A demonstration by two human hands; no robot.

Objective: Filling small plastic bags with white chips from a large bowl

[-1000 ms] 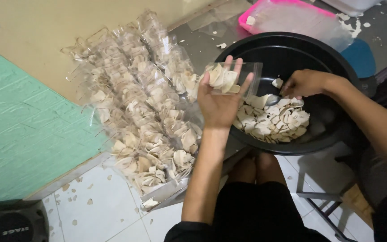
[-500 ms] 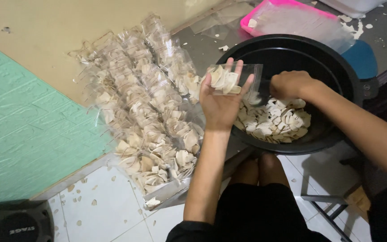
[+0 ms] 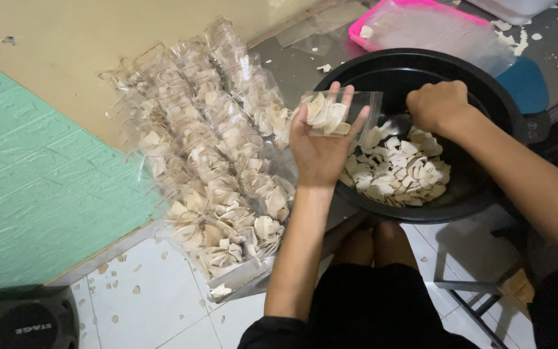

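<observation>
From my remote seat, the biggest thing I see is the mass of filled clear packets (image 3: pixel 214 161), lying in rows on the grey surface (image 3: pixel 292 71) against the beige and green wall. Just right of them sits the black round basin (image 3: pixel 485 97), with a heap of pale cracker chips (image 3: pixel 402 171) in its near half. Beyond the basin lies a pink tray (image 3: pixel 363 26) under clear plastic, and a dark speaker (image 3: pixel 20 320) rests on the white tiled floor at lower left. My left hand (image 3: pixel 321 152) is raised palm-up at the basin's left rim, its fingers (image 3: pixel 340 97) spread narrowly behind a small clear bag (image 3: pixel 337 113) partly filled with chips, holding it. My right hand (image 3: pixel 437 106) is inside the basin, fingers curled shut around a metal spoon (image 3: pixel 395 124) just above the heap.
</observation>
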